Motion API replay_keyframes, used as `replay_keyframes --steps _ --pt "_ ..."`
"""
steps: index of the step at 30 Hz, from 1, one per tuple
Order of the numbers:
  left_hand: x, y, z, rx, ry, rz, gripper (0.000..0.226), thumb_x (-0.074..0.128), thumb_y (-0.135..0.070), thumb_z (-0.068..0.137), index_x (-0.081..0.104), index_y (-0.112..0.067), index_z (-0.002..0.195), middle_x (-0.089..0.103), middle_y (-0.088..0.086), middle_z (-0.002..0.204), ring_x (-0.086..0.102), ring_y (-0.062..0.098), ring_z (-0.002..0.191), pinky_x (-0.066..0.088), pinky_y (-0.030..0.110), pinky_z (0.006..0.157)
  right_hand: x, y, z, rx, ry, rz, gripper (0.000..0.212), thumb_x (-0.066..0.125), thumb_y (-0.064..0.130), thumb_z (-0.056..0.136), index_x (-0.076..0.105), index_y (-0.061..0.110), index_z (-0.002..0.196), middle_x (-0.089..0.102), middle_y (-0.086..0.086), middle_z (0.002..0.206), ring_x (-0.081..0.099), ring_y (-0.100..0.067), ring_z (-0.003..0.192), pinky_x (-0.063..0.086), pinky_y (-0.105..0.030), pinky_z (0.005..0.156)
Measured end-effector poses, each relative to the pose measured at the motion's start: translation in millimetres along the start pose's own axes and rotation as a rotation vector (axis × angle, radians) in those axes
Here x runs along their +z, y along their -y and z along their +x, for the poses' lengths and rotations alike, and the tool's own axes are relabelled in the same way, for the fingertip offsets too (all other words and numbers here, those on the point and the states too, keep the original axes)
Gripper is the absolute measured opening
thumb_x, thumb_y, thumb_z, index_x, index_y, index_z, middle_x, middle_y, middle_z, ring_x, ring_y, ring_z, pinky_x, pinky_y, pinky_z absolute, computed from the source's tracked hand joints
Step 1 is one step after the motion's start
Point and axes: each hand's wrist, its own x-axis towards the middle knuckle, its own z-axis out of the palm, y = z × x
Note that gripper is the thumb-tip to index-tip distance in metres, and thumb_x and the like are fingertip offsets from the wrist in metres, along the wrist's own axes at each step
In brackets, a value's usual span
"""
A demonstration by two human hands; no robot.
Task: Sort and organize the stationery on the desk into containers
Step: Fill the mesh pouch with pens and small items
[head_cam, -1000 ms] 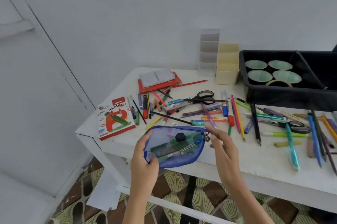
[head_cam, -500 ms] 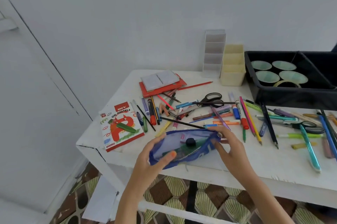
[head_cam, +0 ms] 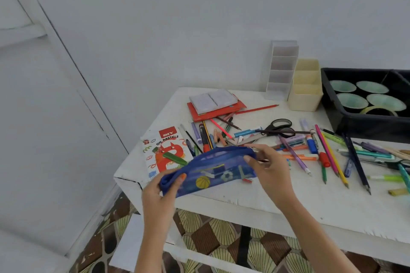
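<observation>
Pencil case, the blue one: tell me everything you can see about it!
The pencil case is a long, soft blue pouch of see-through mesh. A yellow basketball and a pale football are pictured on its side, and dim shapes show inside. It is held over the front edge of the table, tilted, left end lower. The left hand grips its left end; the right hand pinches its top right corner. Whether the zip is open is unclear.

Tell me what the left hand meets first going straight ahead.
The left hand grips the blue pouch; beyond it, probably the oil pastels box, though depth is unclear.
</observation>
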Motion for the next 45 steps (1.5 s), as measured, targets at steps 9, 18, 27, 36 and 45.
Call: replay_keyframes --steps 9,18,27,36,45 --pt "-48 9 57 -0.004 -0.281 0.101 0.014 0.069 -0.006 0.082 0.07 -0.016 0.092 0.069 0.001 0.086 0.063 0.015 0.083 0.053 0.028 0.07 105 36 61 0.092 0.188 0.086 0.023 0.061 -0.007 0.083 0.061 0.015 0.092 0.06 0.001 0.079 0.056 -0.017 0.075 0.049 -0.016 0.066" --pt "-34 41 69 0.002 -0.294 0.207 0.025 0.064 0.003 0.083 0.065 -0.018 0.097 0.061 -0.004 0.103 0.058 0.008 0.089 0.055 0.023 0.07 134 13 80 0.076 0.327 0.116 0.028 0.062 -0.005 0.083 0.058 0.012 0.105 0.062 -0.001 0.101 0.061 -0.016 0.093 0.053 -0.021 0.082" --pt "-17 39 62 0.08 -0.133 0.695 0.045 0.078 -0.02 0.074 0.061 -0.016 0.116 0.062 0.007 0.122 0.053 0.028 0.118 0.002 0.038 0.114 115 1 71 -0.112 0.348 -0.197 0.045 0.059 -0.004 0.082 0.058 0.017 0.121 0.055 -0.004 0.129 0.047 -0.019 0.124 0.031 -0.045 0.111" --pt "30 19 72 0.16 -0.057 0.625 0.052 0.06 -0.051 0.075 0.062 -0.02 0.116 0.064 0.0 0.117 0.056 0.019 0.112 0.032 0.048 0.111 83 10 89 -0.083 0.355 -0.136 0.041 0.055 -0.005 0.085 0.06 0.016 0.12 0.055 0.006 0.115 0.05 -0.009 0.107 0.043 -0.025 0.099" --pt "104 -14 151 0.23 -0.03 0.403 0.022 0.054 -0.027 0.094 0.062 -0.022 0.113 0.06 -0.014 0.111 0.051 -0.001 0.104 0.037 0.017 0.092 63 -8 178 -0.001 0.158 -0.031 0.034 0.051 -0.01 0.083 0.068 0.012 0.103 0.063 -0.004 0.104 0.055 -0.01 0.089 0.043 -0.005 0.074"
